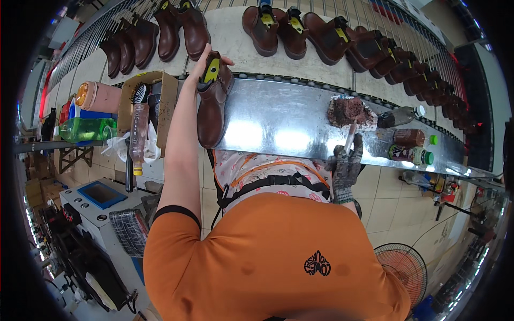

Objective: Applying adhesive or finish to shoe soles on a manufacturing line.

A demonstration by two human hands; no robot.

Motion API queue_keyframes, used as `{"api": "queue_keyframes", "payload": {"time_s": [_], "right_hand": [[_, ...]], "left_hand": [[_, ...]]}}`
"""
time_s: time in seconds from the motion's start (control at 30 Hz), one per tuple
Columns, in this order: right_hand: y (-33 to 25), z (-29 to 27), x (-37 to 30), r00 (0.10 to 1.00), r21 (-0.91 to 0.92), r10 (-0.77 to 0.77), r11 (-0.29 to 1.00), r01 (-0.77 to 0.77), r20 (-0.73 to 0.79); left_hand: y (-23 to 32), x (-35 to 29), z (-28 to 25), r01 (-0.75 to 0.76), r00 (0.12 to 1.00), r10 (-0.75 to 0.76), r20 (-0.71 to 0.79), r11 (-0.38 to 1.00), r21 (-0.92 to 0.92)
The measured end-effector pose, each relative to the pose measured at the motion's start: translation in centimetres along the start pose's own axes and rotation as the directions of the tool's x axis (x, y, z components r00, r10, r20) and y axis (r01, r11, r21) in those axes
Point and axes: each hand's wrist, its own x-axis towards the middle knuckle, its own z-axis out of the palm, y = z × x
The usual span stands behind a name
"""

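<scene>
My bare left hand (205, 63) grips a dark brown ankle boot (212, 115) by its upper. The boot's toe points toward me over the left end of the metal work surface, and yellow lining shows in its opening. My right hand (347, 167), in a dark grey knitted glove, is closed round a pale stick-like handle (350, 136). The handle's far end meets a brown-stained pad (337, 113) with a brown lump on it; whether that lump belongs to the handled tool, I cannot tell.
Rows of brown boots (326, 40) stand along the roller conveyor beyond the metal surface (278, 128). Several bottles (409, 138) lie at right. A cardboard box (170, 88) with a brush (140, 93), a green bottle (88, 129) and a pink container (100, 97) are at left.
</scene>
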Motion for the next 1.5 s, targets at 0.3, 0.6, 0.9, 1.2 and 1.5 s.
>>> {"api": "queue_keyframes", "payload": {"time_s": [0.3,0.6,0.9,1.2,1.5], "right_hand": [[-2.3,0.4,-0.4,0.999,-0.043,0.002,0.999,-0.004,-0.05],[-3.7,-1.3,1.7,0.998,-0.192,0.048,0.981,-0.038,0.05],[-13.7,5.5,3.0,0.622,-0.498,-0.249,0.415,0.761,0.743],[-14.3,7.4,2.8,0.558,-0.494,-0.197,0.297,0.817,0.806],[-13.7,7.7,3.6,0.512,-0.468,-0.191,0.235,0.852,0.837]], "left_hand": [[4.2,-2.8,5.8,-0.397,0.81,0.473,0.347,0.878,-0.268],[3.5,-5.4,13.0,-0.576,0.619,0.726,0.3,0.679,-0.456],[4.3,-5.5,14.9,-0.532,0.656,0.658,0.369,0.751,-0.392],[4.1,-5.5,14.7,-0.561,0.599,0.703,0.383,0.71,-0.426],[4.1,-5.6,14.5,-0.56,0.588,0.717,0.375,0.695,-0.45]]}}
